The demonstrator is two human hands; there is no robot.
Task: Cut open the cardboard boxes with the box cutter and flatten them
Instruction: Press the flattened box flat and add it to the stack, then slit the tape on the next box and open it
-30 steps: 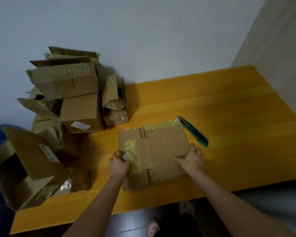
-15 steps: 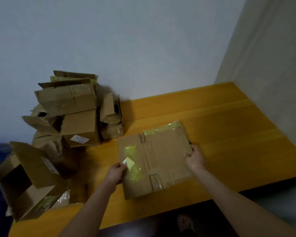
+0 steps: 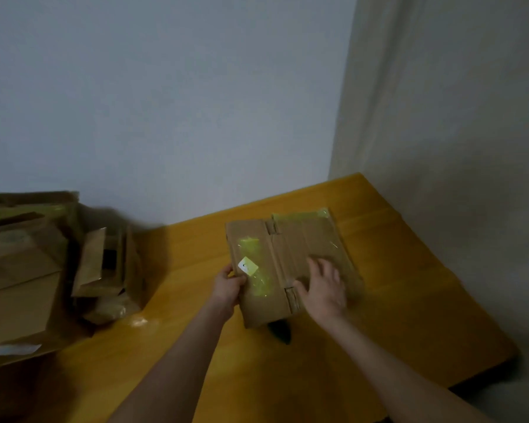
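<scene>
A flattened cardboard box (image 3: 290, 239) with yellow-green tape and a small white sticker is in the middle of the yellow wooden table (image 3: 425, 300). My left hand (image 3: 228, 286) grips its left edge, thumb on top. My right hand (image 3: 324, 288) presses flat on the box's right half with its fingers spread. A dark shape (image 3: 280, 332) shows under the box's near edge; I cannot tell whether it is the box cutter or a shadow. The teal box cutter is otherwise out of sight.
A blurred pile of several opened cardboard boxes (image 3: 28, 270) fills the table's left side by the wall. A second wall (image 3: 440, 148) runs along the table's right edge. The near right table corner (image 3: 501, 355) is close to the box.
The view has swung up and right. The box has shifted away from the pile toward the right wall. My right hand left the box's right edge and now lies on top.
</scene>
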